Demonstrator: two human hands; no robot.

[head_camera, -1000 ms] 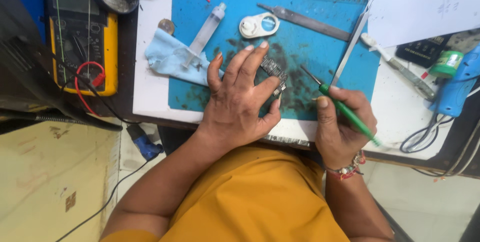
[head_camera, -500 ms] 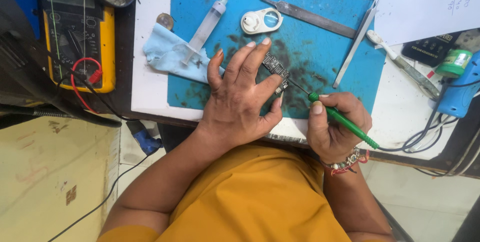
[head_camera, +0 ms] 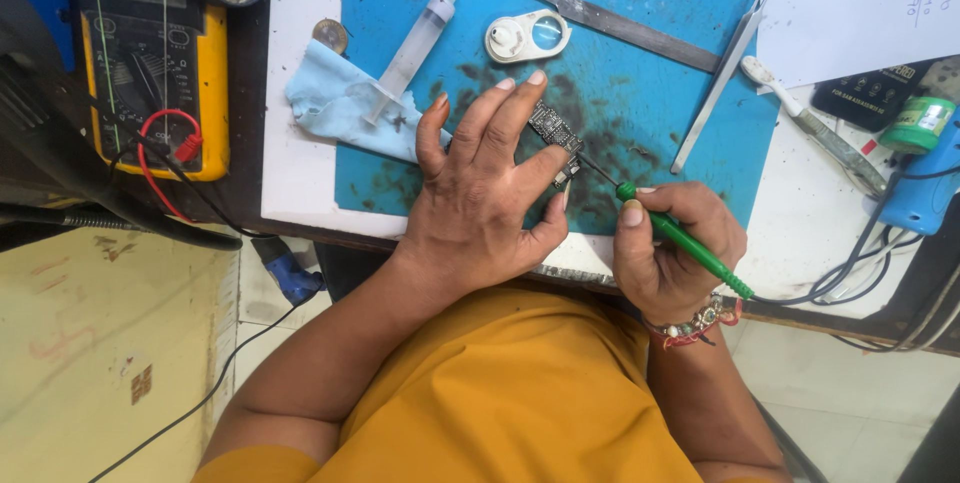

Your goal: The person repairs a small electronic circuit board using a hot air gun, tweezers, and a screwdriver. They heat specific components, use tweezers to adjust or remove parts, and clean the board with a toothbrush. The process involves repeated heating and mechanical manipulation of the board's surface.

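Left hand (head_camera: 480,193) lies flat, fingers spread, its grip pinning a small dark circuit board (head_camera: 553,133) against the blue work mat (head_camera: 640,73); thumb and index finger bracket the board's lower edge. Right hand (head_camera: 672,253) is closed in a pen-style grip around a green-handled tool (head_camera: 680,241), whose thin dark tip touches the board's right end.

Change over the last second: the right hand has moved in from farther right, where the tip was raised and apart from the board, to contact at the board's edge. Left hand has not shifted; the board sits in the same place on the mat. Judgement: the approach is finished and fine work on the board is now under way, with the board steadied for it.

Surroundings, on the desk: a syringe (head_camera: 415,48) lying across a light blue cloth (head_camera: 335,108) just left of the left hand; a white loupe (head_camera: 527,37) beyond the fingertips; a flat metal blade (head_camera: 625,28) and tweezers (head_camera: 722,83) up and right on the mat; a yellow multimeter (head_camera: 150,73) well to the left with a red lead; a sheet of white paper (head_camera: 860,3) at upper right. Mat surface around the board is smudged with dark residue.
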